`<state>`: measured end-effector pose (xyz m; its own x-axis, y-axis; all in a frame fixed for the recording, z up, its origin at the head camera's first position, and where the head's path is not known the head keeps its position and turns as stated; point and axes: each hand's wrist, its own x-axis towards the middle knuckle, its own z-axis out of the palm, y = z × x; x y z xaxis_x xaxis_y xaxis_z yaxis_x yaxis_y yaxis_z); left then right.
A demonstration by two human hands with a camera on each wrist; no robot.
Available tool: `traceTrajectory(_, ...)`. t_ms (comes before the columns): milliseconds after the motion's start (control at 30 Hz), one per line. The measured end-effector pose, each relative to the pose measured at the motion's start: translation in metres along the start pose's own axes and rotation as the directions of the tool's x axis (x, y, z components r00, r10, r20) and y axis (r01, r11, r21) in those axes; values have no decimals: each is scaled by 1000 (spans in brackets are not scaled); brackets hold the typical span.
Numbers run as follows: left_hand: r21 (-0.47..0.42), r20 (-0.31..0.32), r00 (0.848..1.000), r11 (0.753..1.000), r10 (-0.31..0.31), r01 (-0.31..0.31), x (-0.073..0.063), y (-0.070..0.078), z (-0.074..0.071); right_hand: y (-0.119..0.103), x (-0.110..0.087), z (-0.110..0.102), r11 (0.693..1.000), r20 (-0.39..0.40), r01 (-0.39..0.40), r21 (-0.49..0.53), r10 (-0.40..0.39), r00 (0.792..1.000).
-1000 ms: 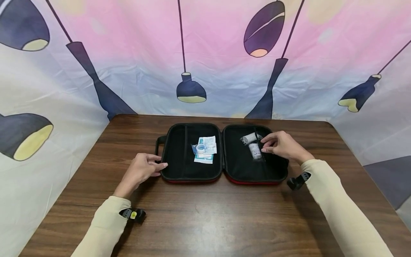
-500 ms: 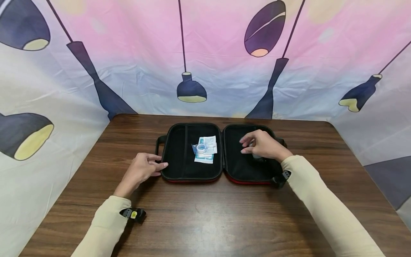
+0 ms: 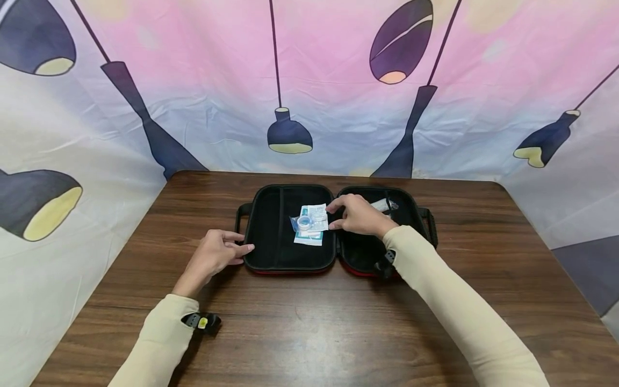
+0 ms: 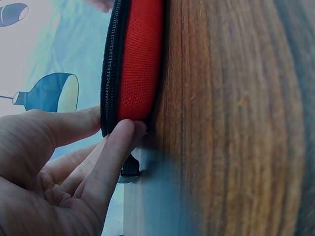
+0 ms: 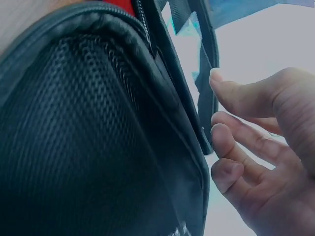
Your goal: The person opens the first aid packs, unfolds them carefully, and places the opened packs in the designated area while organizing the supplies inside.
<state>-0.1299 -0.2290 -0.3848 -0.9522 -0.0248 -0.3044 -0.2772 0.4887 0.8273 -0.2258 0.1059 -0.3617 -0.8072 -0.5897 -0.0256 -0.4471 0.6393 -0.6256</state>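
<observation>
A red case with black lining (image 3: 263,231) lies unfolded on the wooden table. My left hand (image 3: 211,258) pinches its left front corner, thumb against the red side (image 4: 141,64) and a finger at the zip edge in the left wrist view. Over the hinge, my right hand (image 3: 361,216) reaches leftward with fingers apart, holding nothing; its fingertips are right at the edge of white-and-teal packets (image 3: 314,237) in the left half. A small ring-shaped roll (image 3: 304,222) in clear wrap sits on them. In the right half, a wrapped white roll (image 3: 382,205) is partly hidden by that hand.
Black handles stick out at the case's left (image 3: 242,214) and right (image 3: 429,226) sides. Mesh (image 5: 88,123) lines the half nearest the right wrist camera. A patterned cloth (image 3: 232,123) hangs behind the wooden table (image 3: 300,333).
My right hand has moved left from the rolls in the right half, across to the hinge beside the packets. The left hand has stayed at the case's corner.
</observation>
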Motion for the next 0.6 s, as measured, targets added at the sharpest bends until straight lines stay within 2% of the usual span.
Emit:
traceTrajectory(267,8,-4,1000,1000,6,-6,1,-2,-1,-13,22,14,1000,25,-8,-25,9,1000)
traceTrajectory(600,8,-8,1000,1000,-2,2,3,-2,-1,-21,42,29,995,72,-55,-78,61,996)
